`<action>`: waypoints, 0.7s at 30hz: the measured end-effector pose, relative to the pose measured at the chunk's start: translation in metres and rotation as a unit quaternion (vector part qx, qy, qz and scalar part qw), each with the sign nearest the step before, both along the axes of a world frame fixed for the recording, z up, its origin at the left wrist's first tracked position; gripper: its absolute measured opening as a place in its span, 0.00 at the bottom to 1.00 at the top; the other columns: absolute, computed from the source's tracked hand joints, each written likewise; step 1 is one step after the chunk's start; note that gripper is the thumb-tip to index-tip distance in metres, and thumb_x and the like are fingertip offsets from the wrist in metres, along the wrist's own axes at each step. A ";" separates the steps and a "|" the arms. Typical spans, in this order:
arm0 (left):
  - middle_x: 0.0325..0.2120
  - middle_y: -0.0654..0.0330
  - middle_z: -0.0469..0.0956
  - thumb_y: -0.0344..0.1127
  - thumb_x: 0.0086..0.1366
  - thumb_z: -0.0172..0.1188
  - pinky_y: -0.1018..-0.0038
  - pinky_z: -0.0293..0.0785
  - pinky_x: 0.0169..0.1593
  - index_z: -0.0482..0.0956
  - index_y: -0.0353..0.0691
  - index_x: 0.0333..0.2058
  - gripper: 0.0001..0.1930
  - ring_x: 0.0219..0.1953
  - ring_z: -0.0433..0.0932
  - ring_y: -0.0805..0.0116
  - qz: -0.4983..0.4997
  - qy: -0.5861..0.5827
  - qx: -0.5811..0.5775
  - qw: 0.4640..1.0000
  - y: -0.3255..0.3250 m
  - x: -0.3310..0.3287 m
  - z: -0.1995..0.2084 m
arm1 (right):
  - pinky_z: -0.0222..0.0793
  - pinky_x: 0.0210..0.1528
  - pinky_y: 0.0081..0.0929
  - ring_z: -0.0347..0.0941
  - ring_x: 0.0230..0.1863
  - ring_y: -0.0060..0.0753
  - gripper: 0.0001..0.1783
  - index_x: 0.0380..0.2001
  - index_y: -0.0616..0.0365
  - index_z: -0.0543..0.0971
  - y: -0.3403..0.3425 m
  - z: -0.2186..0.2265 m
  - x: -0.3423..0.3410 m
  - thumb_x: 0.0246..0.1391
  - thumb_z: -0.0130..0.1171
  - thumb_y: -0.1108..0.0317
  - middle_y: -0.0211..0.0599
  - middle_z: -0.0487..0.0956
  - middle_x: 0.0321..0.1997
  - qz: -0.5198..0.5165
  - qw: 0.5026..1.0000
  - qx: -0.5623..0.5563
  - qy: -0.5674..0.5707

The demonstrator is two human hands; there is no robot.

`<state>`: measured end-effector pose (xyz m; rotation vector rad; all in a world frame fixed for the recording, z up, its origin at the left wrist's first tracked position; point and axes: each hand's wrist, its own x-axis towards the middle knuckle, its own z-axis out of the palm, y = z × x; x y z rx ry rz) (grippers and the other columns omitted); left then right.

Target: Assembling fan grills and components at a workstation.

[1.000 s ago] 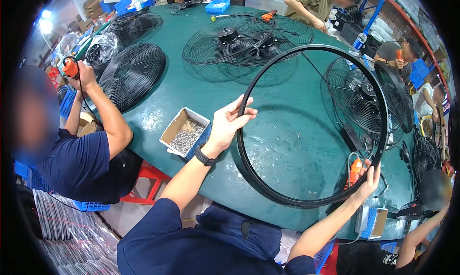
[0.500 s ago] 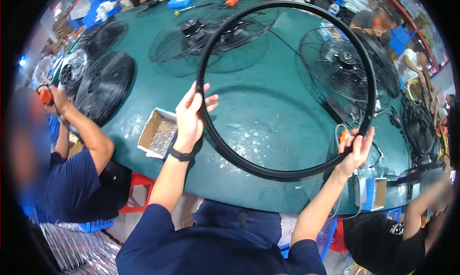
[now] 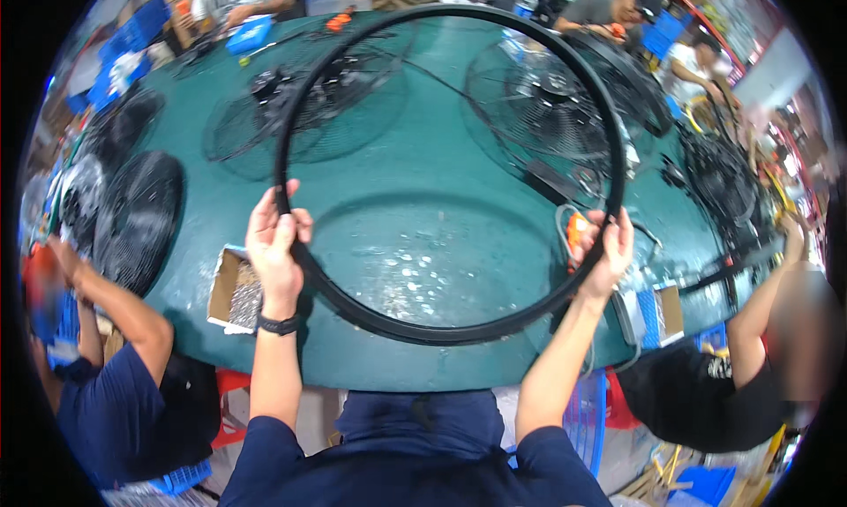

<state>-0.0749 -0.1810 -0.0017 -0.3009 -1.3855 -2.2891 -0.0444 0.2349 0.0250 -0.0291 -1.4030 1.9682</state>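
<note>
A large thin black hoop [image 3: 423,334] is held up over the green table, tilted so that its far rim stands higher in view. My left hand [image 3: 277,251] grips its left side, thumb on the near face and fingers around the rim. On the opposite side, my right hand [image 3: 609,253] holds the rim between thumb and fingers. The hoop's shadow falls on the tabletop inside its outline. Just beside my right hand lies an orange tool [image 3: 578,232] with a grey cord, partly hidden by the hand and hoop.
On the green table [image 3: 432,242], black wire fan guards [image 3: 551,114] lie beyond the hoop. An open box of small metal parts [image 3: 236,291] sits by my left forearm, another small box [image 3: 669,315] at right. Co-workers flank me; one's arm [image 3: 123,304] is at left.
The whole view has swung rightward, so the table's things sit further left in it. Both hands still hold the hoop, which now looks more level from side to side.
</note>
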 end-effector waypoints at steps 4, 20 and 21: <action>0.54 0.47 0.69 0.25 0.66 0.49 0.82 0.72 0.28 0.63 0.33 0.58 0.21 0.31 0.75 0.72 0.001 -0.002 -0.027 1.000 0.003 0.002 0.005 | 0.70 0.15 0.19 0.74 0.28 0.27 0.21 0.55 0.66 0.65 0.003 0.002 -0.001 0.64 0.44 0.65 0.54 0.76 0.42 0.033 0.999 -0.022 0.025; 0.58 0.49 0.64 0.43 0.71 0.42 0.73 0.75 0.35 0.57 0.34 0.62 0.26 0.38 0.75 0.63 -0.071 -0.036 0.057 0.995 -0.003 0.006 0.006 | 0.65 0.13 0.11 0.71 0.16 0.21 0.17 0.45 0.66 0.71 0.005 -0.002 -0.001 0.64 0.43 0.61 0.56 0.77 0.45 0.056 0.998 -0.026 -0.015; 0.58 0.50 0.64 0.43 0.71 0.41 0.71 0.74 0.38 0.57 0.35 0.62 0.26 0.38 0.75 0.63 -0.074 -0.037 0.056 0.995 -0.003 0.006 0.006 | 0.67 0.14 0.11 0.73 0.18 0.22 0.17 0.45 0.67 0.71 0.008 -0.003 0.000 0.65 0.42 0.63 0.57 0.76 0.47 0.087 0.996 -0.024 0.001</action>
